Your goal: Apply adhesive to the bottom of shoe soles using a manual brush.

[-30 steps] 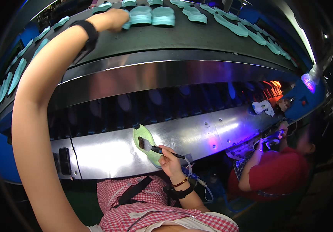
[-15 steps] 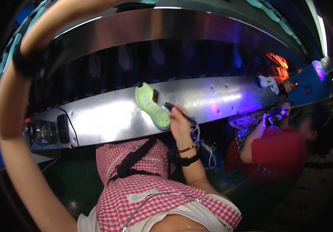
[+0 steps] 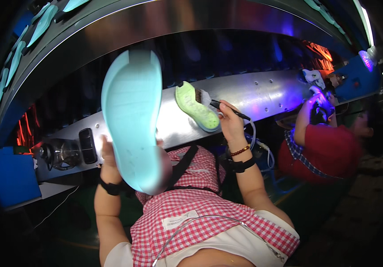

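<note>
The work with brush and soles seems to be only partway through. The blue sole (image 3: 131,104) is held up in front of the apron (image 3: 169,209), near side of the desk (image 3: 244,95), with its face turned to the camera. No bristles are set against it and no coating can be made out on it, so any brushing of it is judged to be left. The green sole (image 3: 193,111) is laid on the desk, to the right of the blue sole and apart from it. Pale patches are seen on its face, but whether they were made by the brush (image 3: 215,104) cannot be told. Other soles (image 3: 43,25) are seen at the upper left, out of either grip.

The left hand (image 3: 108,153) is clamped on the blue sole: its thumb is set along the left edge and a fingertip is shown at the right, the rest being hidden. The right hand (image 3: 232,123) is closed round the brush handle, thumb against fingers. The bristles are held at the green sole's right edge; whether it is touched cannot be told
</note>
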Motion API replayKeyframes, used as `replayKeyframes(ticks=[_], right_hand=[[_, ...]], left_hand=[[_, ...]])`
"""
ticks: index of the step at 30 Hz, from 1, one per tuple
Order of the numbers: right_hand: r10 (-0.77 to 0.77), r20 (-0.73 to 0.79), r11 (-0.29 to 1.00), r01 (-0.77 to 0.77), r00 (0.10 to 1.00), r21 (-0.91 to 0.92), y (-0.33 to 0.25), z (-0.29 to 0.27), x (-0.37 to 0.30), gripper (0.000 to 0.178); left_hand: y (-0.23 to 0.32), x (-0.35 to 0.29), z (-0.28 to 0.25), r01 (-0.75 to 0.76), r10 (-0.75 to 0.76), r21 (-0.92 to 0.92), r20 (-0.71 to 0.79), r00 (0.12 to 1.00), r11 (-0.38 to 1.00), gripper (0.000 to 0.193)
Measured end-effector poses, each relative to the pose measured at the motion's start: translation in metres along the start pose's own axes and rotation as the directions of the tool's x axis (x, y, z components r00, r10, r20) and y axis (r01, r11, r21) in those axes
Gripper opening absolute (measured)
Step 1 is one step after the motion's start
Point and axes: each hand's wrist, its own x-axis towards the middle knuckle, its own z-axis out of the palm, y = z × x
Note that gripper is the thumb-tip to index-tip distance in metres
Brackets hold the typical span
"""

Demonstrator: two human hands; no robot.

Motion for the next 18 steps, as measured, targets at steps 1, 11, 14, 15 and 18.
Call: replayKeyframes(ticks=[1, 11, 14, 15, 18], right_hand=[[-0.023, 0.036, 1.0, 0.024, 0.999, -0.013, -0.001, 0.007, -0.001, 0.021], [0.131, 0.465, 0.956, 0.012, 0.876, -0.292, 0.008, 0.083, -0.025, 0.022], [0.17, 0.495, 0.945, 0.001, 0.852, -0.327, 0.014, 0.096, -0.015, 0.023], [0.168, 0.506, 0.933, 0.029, 0.846, -0.359, 0.013, 0.102, -0.013, 0.022], [0.145, 0.521, 0.895, 0.113, 0.841, -0.432, 0.005, 0.121, -0.014, 0.02]], left_hand=[[-0.009, -0.003, -0.017, 0.022, -0.025, 0.046, 0.06, 0.998, 0.999, 0.078], [-0.064, 0.031, -0.051, -0.23, 0.172, -0.232, -0.246, 0.954, 0.945, 0.095], [-0.066, 0.027, -0.05, -0.2, 0.168, -0.175, -0.181, 0.969, 0.964, 0.094], [-0.066, 0.029, -0.047, -0.202, 0.145, -0.19, -0.275, 0.95, 0.961, 0.092], [-0.069, 0.034, -0.057, -0.237, 0.183, -0.138, -0.32, 0.93, 0.962, 0.088]])
